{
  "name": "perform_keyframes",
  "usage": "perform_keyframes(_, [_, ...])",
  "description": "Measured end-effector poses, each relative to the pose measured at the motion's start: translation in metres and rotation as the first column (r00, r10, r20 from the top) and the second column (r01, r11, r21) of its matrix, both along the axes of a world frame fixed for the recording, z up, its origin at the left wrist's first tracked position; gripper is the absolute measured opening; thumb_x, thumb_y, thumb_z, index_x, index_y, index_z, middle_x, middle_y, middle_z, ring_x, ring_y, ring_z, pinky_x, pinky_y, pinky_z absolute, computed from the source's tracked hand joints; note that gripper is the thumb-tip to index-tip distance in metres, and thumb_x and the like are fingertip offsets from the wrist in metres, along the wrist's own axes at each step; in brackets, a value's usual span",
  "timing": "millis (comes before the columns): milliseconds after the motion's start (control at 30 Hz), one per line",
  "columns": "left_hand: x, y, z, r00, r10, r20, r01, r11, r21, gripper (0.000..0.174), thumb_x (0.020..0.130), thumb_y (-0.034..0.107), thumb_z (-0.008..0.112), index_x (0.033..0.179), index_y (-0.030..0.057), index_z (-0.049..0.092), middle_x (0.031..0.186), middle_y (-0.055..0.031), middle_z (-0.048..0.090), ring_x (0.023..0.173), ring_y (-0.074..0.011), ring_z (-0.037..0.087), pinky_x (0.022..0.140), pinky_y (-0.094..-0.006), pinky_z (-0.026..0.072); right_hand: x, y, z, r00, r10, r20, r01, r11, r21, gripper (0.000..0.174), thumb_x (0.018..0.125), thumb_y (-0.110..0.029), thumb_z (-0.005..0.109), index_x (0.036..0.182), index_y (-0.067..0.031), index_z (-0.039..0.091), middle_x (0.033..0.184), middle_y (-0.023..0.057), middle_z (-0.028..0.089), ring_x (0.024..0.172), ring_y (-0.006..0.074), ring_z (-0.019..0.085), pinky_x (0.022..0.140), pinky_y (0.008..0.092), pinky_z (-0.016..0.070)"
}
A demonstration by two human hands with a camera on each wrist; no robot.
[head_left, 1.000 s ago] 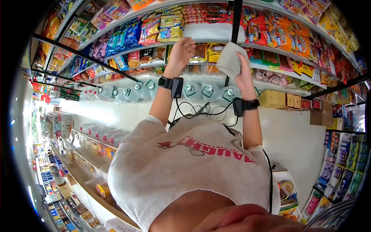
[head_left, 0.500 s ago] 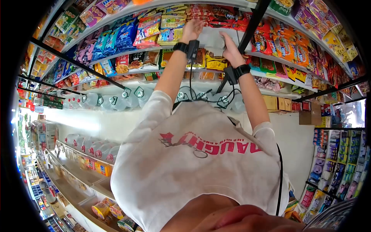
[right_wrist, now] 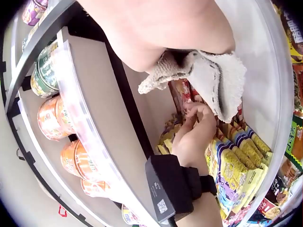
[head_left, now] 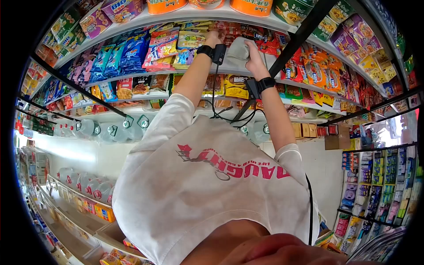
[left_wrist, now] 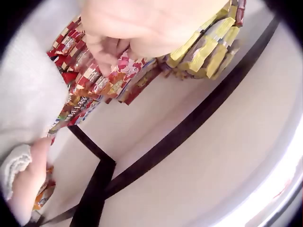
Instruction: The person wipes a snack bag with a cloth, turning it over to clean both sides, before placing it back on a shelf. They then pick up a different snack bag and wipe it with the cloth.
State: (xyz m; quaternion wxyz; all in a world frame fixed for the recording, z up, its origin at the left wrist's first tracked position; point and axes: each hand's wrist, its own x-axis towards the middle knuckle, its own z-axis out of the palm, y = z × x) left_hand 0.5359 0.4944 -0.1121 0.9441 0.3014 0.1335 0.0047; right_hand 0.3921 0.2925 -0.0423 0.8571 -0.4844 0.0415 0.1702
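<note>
"So, what can't you make out in the head view?"

"Mostly the left hand (head_left: 213, 39), near the top centre: its fingertips are lost among the red packets (left_wrist: 94, 75)."

"And from the left wrist?"

"Its bent fingers touch those packets, upper left of the frame, but the palm covers part of them. I can't tell whether it pinches one."

"The right hand (head_left: 255, 57)?"

"Curled round the cloth (head_left: 238, 48), partly closed. In the right wrist view that hand is cut off by the top edge, and its fingertips are hidden."

"Where's the cloth, then?"

"In the head view, on the left side of the right hand, between both hands. The right wrist view has it hanging just below the hand, covering some red packets."

"Anything beside them?"

"Yellow packets (right_wrist: 234, 163), lower right in that view, close to the left hand, all on the shelf (head_left: 229, 67)."
</note>
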Motion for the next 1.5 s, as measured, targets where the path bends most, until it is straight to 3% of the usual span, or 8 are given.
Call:
perform_keyframes(500, [-0.181,-0.045,0.048,0.963,-0.244,0.116,0.122,0.776,0.619,0.040,0.089,0.024,0.066,0.117,-0.0047,0.059,0.104,-0.0099,0.068,0.094,-0.0178,0.062,0.077,-0.0288,0.0428,-0.031,-0.017,0.006,0.973,-0.132,0.189,0.148,0.987,-0.071,0.031,0.094,-0.030,0.068,0.115,-0.0074,0.065,0.111,0.0034,0.066,0.095,0.0155,0.065,0.082,0.0292,0.0512])
perform_keyframes(633, [-0.235,-0.051,0.070,0.974,0.040,0.223,-0.176,0.754,0.633,0.063,0.082,0.033,0.075,0.124,-0.0097,0.054,0.106,-0.0153,0.065,0.098,-0.0171,0.062,0.085,-0.0306,0.0482,-0.073,-0.036,-0.005,0.921,-0.216,0.325,0.315,0.904,-0.290,0.039,0.092,-0.025,0.072,0.121,-0.0004,0.061,0.111,0.0068,0.067,0.094,0.0139,0.064,0.082,0.0296,0.0508])
perform_keyframes(767, [-0.264,-0.047,0.094,0.911,-0.373,0.176,0.282,0.874,0.395,0.089,0.079,0.048,0.077,0.132,-0.0148,0.043,0.120,-0.0215,0.060,0.109,-0.0190,0.059,0.089,-0.0293,0.0486,-0.127,-0.051,0.010,0.895,-0.105,0.434,0.324,0.820,-0.471,0.048,0.091,-0.028,0.073,0.120,0.0078,0.060,0.115,0.0098,0.066,0.098,0.0151,0.063,0.087,0.0300,0.0485])
perform_keyframes(900, [-0.281,-0.078,0.099,0.926,-0.341,0.162,0.228,0.848,0.479,0.047,0.089,0.025,0.074,0.120,-0.0071,0.058,0.111,-0.0117,0.069,0.096,-0.0124,0.067,0.082,-0.0281,0.0547,-0.168,-0.078,0.005,0.894,-0.070,0.443,0.352,0.721,-0.597,0.048,0.092,-0.030,0.071,0.123,0.0051,0.062,0.120,0.0095,0.066,0.109,0.0170,0.060,0.094,0.0306,0.0465])
perform_keyframes(1200, [-0.322,-0.149,0.115,0.751,-0.650,0.116,0.418,0.604,0.679,0.063,0.086,0.028,0.078,0.135,-0.0022,0.052,0.124,-0.0128,0.064,0.107,-0.0169,0.063,0.090,-0.0315,0.0510,-0.227,-0.146,0.011,0.953,-0.302,-0.009,0.302,0.952,0.059,0.051,0.103,-0.026,0.056,0.144,0.0011,0.042,0.137,0.0085,0.054,0.124,0.0163,0.051,0.103,0.0307,0.0416])
perform_keyframes(1333, [-0.338,-0.199,0.099,0.815,-0.314,0.486,-0.435,0.222,0.873,0.076,0.088,0.027,0.074,0.145,-0.0043,0.036,0.134,-0.0215,0.051,0.118,-0.0254,0.056,0.097,-0.0357,0.0470,-0.245,-0.160,0.017,0.808,-0.359,0.467,0.568,0.683,-0.459,0.047,0.104,-0.023,0.054,0.143,-0.0006,0.042,0.138,0.0110,0.052,0.123,0.0180,0.053,0.102,0.0317,0.0427])
perform_keyframes(1433, [-0.358,-0.235,0.115,0.674,-0.456,0.582,-0.442,0.382,0.811,0.065,0.093,0.029,0.069,0.141,-0.0041,0.039,0.122,-0.0169,0.053,0.109,-0.0282,0.058,0.094,-0.0380,0.0457,-0.258,-0.162,0.022,0.641,-0.172,0.748,0.709,0.506,-0.491,0.048,0.102,-0.015,0.051,0.143,0.0061,0.040,0.143,0.0182,0.048,0.133,0.0255,0.047,0.108,0.0335,0.0364])
perform_keyframes(1500, [-0.381,-0.245,0.137,0.800,-0.551,0.239,0.258,0.674,0.692,0.056,0.103,0.040,0.050,0.139,-0.0029,0.043,0.120,-0.0130,0.055,0.111,-0.0218,0.055,0.097,-0.0333,0.0423,-0.282,-0.154,0.047,0.699,-0.122,0.705,0.592,0.651,-0.475,0.049,0.103,-0.021,0.047,0.143,0.0055,0.041,0.150,0.0213,0.040,0.141,0.0318,0.036,0.115,0.0384,0.0272])
